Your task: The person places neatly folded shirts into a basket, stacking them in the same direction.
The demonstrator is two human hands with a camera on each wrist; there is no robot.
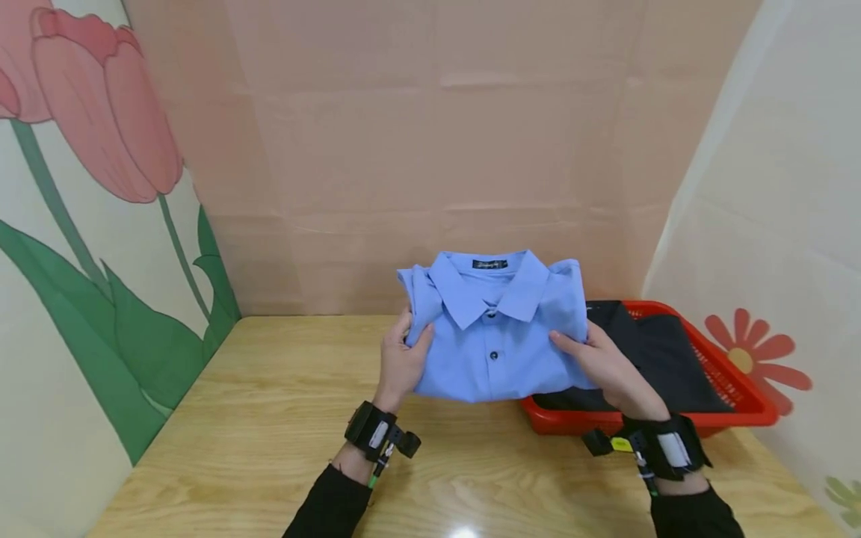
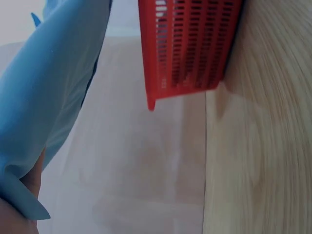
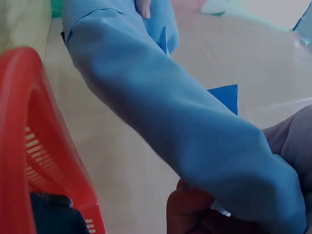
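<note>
The folded shirt [image 1: 494, 329] is held above the table [image 1: 269, 418], with the left hand [image 1: 401, 362] at its left edge and the right hand [image 1: 605, 366] at its right edge. The basket [image 1: 733, 373] sits on the table just right of the shirt, partly behind its right corner. A dark garment [image 1: 666, 359] lies in the basket. A wall panel [image 1: 437, 149] stands behind the shirt.

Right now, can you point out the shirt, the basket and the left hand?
shirt [image 1: 501, 351], head view, on the buttoned front.
basket [image 1: 736, 377], head view, on its right rim.
left hand [image 1: 401, 364], head view, on the back of the hand.
</note>
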